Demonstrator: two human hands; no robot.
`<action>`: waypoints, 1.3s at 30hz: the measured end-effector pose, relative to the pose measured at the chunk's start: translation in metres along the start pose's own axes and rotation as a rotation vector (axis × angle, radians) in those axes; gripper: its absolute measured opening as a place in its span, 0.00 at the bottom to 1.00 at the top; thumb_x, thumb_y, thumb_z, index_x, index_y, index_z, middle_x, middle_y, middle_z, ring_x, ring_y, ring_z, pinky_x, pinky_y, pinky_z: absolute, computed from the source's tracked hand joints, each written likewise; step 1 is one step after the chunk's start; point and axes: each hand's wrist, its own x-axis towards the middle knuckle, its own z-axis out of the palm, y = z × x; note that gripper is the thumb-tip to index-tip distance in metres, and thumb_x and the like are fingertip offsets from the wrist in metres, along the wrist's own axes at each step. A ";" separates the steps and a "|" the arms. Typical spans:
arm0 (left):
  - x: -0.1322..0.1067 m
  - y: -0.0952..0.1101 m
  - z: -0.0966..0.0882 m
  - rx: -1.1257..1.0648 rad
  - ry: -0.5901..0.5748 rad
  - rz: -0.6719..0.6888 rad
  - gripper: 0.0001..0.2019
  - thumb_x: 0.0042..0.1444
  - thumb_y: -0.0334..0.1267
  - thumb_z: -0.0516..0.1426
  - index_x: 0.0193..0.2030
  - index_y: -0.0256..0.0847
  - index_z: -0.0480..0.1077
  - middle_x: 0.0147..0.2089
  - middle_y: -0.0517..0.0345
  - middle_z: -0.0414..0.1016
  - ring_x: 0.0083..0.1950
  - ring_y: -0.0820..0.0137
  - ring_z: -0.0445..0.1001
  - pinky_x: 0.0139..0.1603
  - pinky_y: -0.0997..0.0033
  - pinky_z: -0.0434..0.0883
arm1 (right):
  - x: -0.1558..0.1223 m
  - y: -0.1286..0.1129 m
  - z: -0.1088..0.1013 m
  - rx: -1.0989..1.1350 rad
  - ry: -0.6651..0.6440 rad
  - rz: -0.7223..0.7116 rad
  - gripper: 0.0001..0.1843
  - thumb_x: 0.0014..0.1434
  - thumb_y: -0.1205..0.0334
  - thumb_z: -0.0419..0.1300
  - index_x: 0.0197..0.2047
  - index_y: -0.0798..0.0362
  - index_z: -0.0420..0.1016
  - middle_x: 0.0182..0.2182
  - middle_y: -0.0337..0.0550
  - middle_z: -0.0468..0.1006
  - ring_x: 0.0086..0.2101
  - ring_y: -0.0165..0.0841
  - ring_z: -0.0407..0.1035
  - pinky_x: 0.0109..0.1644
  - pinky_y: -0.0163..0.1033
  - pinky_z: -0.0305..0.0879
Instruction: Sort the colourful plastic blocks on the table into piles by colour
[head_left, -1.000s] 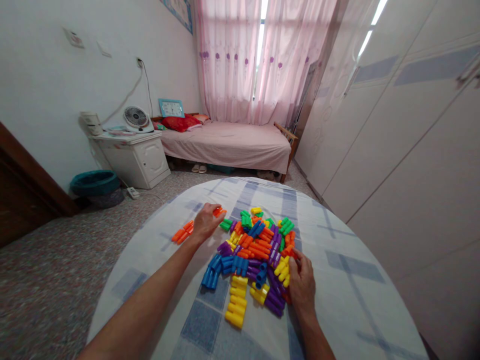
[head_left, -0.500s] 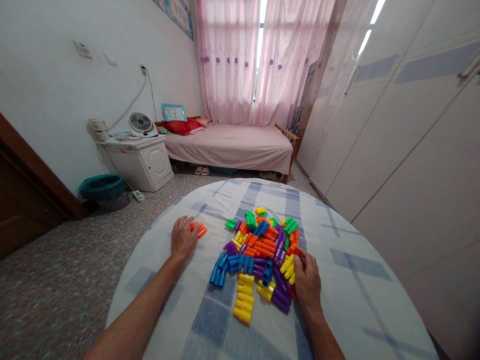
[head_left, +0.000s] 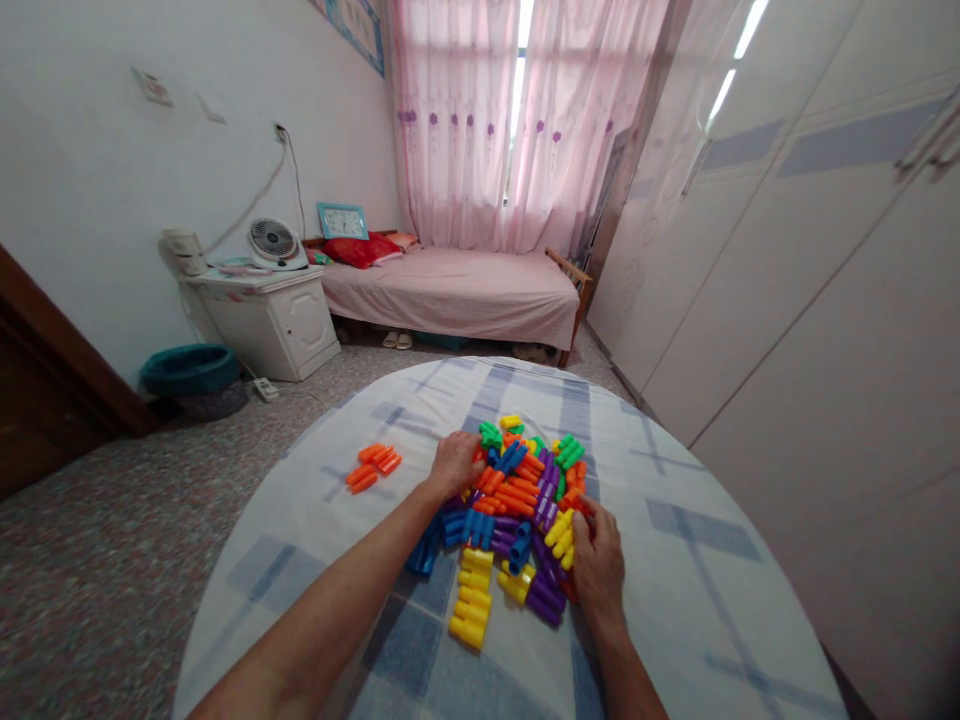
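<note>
A heap of plastic tube blocks (head_left: 517,505) in orange, blue, purple, yellow and green lies on a round table with a blue-checked white cloth (head_left: 675,600). My left hand (head_left: 454,466) rests on the heap's left side with fingers curled over orange pieces; whether it grips one is hidden. My right hand (head_left: 598,560) sits at the heap's right edge, fingers bent against yellow and orange blocks. A small separate group of orange blocks (head_left: 373,466) lies apart on the cloth to the left.
Beyond the table are a pink bed (head_left: 457,288), a white cabinet with a fan (head_left: 274,240), a teal basin (head_left: 187,368) on the speckled floor, and white wardrobe doors (head_left: 787,280) along the right.
My left hand carried orange blocks out to the small group on the left, left them there, and has come back to the heap's left side. My right hand has stayed put.
</note>
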 end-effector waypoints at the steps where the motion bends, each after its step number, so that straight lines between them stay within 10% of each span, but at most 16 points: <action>1: 0.001 -0.002 0.001 -0.006 0.014 -0.014 0.13 0.49 0.34 0.57 0.43 0.41 0.72 0.42 0.51 0.76 0.49 0.61 0.71 0.52 0.62 0.66 | 0.000 0.000 0.000 -0.002 0.001 0.000 0.21 0.58 0.52 0.47 0.48 0.53 0.69 0.45 0.48 0.71 0.47 0.39 0.63 0.53 0.45 0.57; 10: -0.010 -0.028 -0.024 -0.269 0.186 -0.163 0.21 0.55 0.38 0.52 0.56 0.37 0.65 0.52 0.51 0.74 0.51 0.68 0.73 0.53 0.72 0.67 | -0.001 -0.005 0.000 0.003 0.010 0.005 0.21 0.57 0.52 0.47 0.47 0.53 0.69 0.45 0.47 0.71 0.46 0.39 0.63 0.53 0.45 0.57; 15: -0.034 -0.077 -0.058 -0.020 0.301 -0.260 0.23 0.53 0.37 0.51 0.57 0.38 0.65 0.52 0.48 0.73 0.51 0.61 0.72 0.54 0.63 0.67 | -0.001 -0.006 0.000 -0.006 0.002 0.007 0.21 0.57 0.52 0.46 0.47 0.54 0.70 0.45 0.48 0.71 0.46 0.39 0.63 0.53 0.45 0.57; 23: -0.072 -0.139 -0.050 0.066 0.137 -0.392 0.20 0.57 0.38 0.45 0.52 0.36 0.68 0.51 0.49 0.72 0.53 0.64 0.70 0.55 0.67 0.65 | 0.000 -0.001 0.001 -0.014 0.013 -0.017 0.21 0.57 0.52 0.47 0.47 0.53 0.70 0.45 0.47 0.71 0.47 0.39 0.63 0.54 0.46 0.56; 32: -0.058 -0.103 -0.041 0.061 0.449 -0.259 0.17 0.57 0.38 0.49 0.49 0.34 0.70 0.54 0.44 0.68 0.58 0.59 0.64 0.61 0.58 0.60 | 0.000 0.000 0.000 -0.037 -0.010 -0.005 0.21 0.58 0.52 0.46 0.48 0.54 0.69 0.45 0.48 0.70 0.46 0.39 0.63 0.53 0.45 0.57; 39: -0.019 -0.015 -0.025 0.031 0.042 0.100 0.09 0.55 0.38 0.54 0.40 0.42 0.73 0.42 0.53 0.74 0.47 0.66 0.69 0.52 0.66 0.66 | 0.000 -0.004 -0.001 -0.046 -0.016 -0.007 0.21 0.58 0.52 0.46 0.48 0.54 0.69 0.45 0.48 0.70 0.47 0.39 0.63 0.54 0.44 0.56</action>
